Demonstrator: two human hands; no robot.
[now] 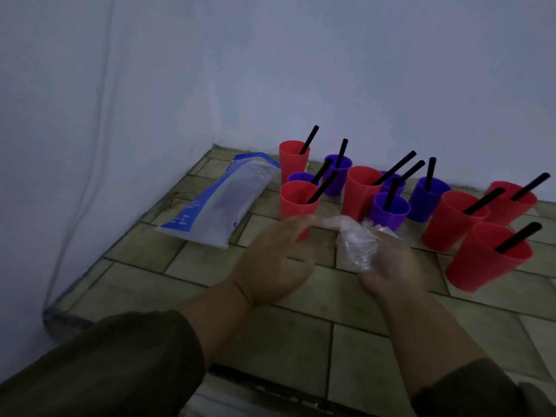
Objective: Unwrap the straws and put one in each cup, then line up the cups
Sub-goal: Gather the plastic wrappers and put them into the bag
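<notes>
My right hand [388, 266] clutches the wrappers [358, 245]; left hand [276, 260] blurred, grip unclear; cups [359, 197] stand just beyond both, centre-right.

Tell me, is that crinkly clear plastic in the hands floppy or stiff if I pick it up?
Probably very floppy: the clear plastic is crumpled and bunched between the left hand and right hand. Likely very light too, being thin, see-through film. It probably wouldn't roll, though a breeze might shift it.
</notes>
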